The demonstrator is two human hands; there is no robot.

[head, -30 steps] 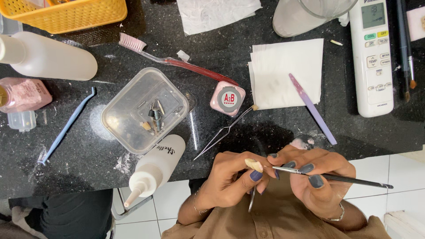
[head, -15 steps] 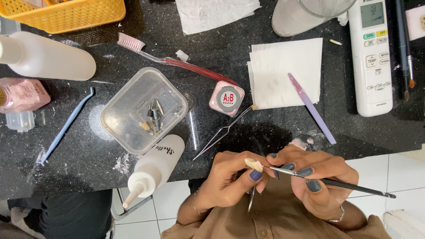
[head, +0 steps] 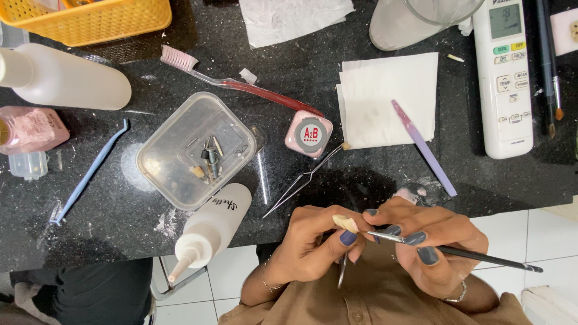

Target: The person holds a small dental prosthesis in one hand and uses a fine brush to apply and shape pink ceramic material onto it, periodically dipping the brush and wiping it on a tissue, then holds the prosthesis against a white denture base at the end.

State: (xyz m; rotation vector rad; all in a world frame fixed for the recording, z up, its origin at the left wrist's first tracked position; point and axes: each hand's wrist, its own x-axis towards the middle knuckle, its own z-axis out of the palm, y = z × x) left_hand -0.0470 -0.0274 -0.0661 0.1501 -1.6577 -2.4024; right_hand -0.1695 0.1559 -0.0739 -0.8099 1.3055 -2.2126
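Both hands are together at six o'clock, just off the near edge of the black counter (head: 337, 114). The left hand (head: 310, 244) has its fingers curled tight, thumb and forefinger pinched shut on a small cream nail tip (head: 345, 223) — and a thin metal tool (head: 342, 271) pokes down out of the same fist. The right hand (head: 430, 241) is closed round a fine brush (head: 457, 253), pen-style, its dark handle running out toward four o'clock, its point right at the nail tip, touching or as good as.

Just above the hands, steel tweezers (head: 304, 180) lie on the counter, tips toward the small pink jar (head: 309, 133) at the centre. At ten o'clock from the hands sits a clear plastic box (head: 162, 162) with small metal bits inside, and a white squeeze bottle (head: 211, 225) lies beside it, nozzle overhanging the edge. At one o'clock — a stack of white napkins (head: 376, 90) with a lilac nail file (head: 424, 147) lying partly across it. Further right, a white remote control (head: 503, 78). A red-handled toothbrush (head: 235, 81) lies at eleven o'clock, a yellow basket (head: 90, 21) is in the far left corner, and a blue stick tool (head: 90, 171) is out at nine.
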